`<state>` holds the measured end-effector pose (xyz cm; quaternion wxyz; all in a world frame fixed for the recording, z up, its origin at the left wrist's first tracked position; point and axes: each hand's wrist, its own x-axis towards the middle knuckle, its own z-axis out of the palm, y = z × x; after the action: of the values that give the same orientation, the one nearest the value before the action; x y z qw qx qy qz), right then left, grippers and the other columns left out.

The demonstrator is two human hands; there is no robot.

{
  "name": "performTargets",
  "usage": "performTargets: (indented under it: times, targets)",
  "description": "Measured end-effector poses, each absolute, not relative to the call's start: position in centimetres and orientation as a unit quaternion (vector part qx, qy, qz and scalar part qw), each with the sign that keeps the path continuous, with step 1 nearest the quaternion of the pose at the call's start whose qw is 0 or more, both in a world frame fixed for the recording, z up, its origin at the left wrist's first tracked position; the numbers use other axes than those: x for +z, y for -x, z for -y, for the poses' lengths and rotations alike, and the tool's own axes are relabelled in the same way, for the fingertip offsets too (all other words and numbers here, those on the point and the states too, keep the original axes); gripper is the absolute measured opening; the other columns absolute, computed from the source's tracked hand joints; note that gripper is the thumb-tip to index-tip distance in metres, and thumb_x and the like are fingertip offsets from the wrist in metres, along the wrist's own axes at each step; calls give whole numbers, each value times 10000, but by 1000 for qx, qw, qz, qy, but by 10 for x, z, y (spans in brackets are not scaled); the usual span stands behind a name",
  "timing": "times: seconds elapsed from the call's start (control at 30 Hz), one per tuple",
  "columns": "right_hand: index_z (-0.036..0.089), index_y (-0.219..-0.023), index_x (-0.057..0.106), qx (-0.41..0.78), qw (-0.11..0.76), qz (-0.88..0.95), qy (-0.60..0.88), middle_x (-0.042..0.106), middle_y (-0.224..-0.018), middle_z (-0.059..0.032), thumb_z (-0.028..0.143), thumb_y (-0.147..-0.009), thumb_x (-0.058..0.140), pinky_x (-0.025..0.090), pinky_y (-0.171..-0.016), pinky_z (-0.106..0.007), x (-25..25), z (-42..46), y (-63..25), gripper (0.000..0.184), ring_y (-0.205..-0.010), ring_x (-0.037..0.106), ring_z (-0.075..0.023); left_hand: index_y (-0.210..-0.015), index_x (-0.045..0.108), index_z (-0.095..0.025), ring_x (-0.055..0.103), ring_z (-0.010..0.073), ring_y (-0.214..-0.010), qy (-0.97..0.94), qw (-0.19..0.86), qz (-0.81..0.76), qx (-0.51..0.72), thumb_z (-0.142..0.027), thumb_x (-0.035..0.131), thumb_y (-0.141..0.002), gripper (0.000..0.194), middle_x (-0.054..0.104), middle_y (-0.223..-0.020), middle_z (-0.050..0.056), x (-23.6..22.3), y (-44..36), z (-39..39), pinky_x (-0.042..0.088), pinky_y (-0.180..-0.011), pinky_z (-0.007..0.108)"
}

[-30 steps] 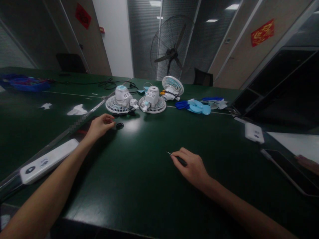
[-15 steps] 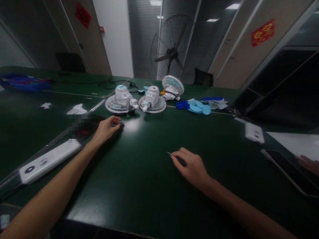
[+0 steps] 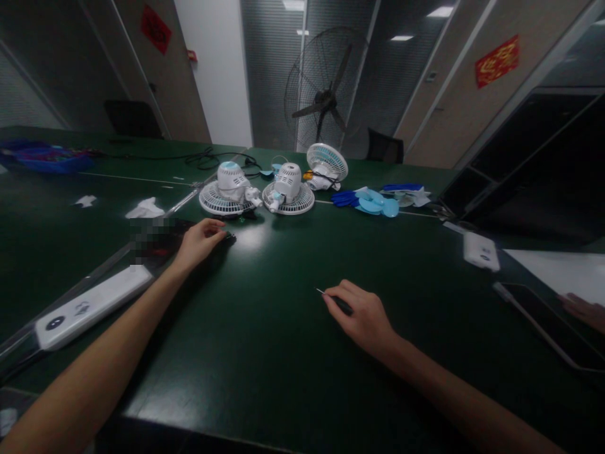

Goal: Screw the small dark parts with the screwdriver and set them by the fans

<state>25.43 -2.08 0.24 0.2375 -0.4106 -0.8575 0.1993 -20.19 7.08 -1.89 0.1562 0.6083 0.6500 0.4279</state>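
In my right hand [image 3: 362,315] is a small screwdriver [image 3: 344,306] with a dark handle; its thin metal shaft points left, above the green table [image 3: 265,353]. My left hand [image 3: 201,243] rests farther forward on the left, fingers apart, thumb tip beside a small dark piece [image 3: 230,237] on the table. What that piece is, I cannot make out. Just beyond it, two white fan heads lie grille down, a left one [image 3: 229,189] and a right one [image 3: 289,188]. Another fan head [image 3: 326,165] leans on its side behind them.
Light-blue fan blades [image 3: 377,203] and blue gloves [image 3: 345,198] lie at the back right. A white power strip [image 3: 94,306] is by my left forearm. On the right are a white box-like device [image 3: 481,251], a dark tablet [image 3: 551,325] and another person's hand [image 3: 583,308]. A blue tray [image 3: 51,162] stands far left.
My left hand has drawn back slightly to the left, its fingers coming off the small dark piece, which stays put. My right hand holds the screwdriver as before.
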Motion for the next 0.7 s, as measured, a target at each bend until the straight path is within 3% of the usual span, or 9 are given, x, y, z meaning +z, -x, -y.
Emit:
performTargets:
  times: [0.4, 0.57, 0.7]
  targets:
    - [202, -1143, 728, 200, 232, 856, 416, 682, -1010, -49, 240, -1057, 564, 534, -619, -256, 5, 21, -253, 189, -758, 652, -148, -1184, 728, -165, 740, 269, -971, -606, 170, -648, 429, -554, 726, -823, 531, 784, -1048, 102, -23, 198, -72, 551, -906, 382]
    - [194, -1139, 728, 196, 235, 857, 416, 679, -1009, -51, 243, -1065, 557, 533, -613, -253, 3, 20, -254, 192, -752, 650, -147, -1086, 777, -199, 717, 280, -943, -654, 117, -666, 340, -597, 718, -860, 462, 773, -1044, 93, -17, 192, -65, 534, -849, 375]
    - [206, -1185, 716, 204, 234, 857, 410, 691, -1054, -51, 258, -1067, 560, 546, -626, -245, 4, 21, -255, 202, -781, 669, -146, -1040, 788, -215, 687, 251, -881, -742, 123, -592, 290, -568, 688, -919, 386, 744, -1012, 78, -6, 165, -55, 512, -775, 346]
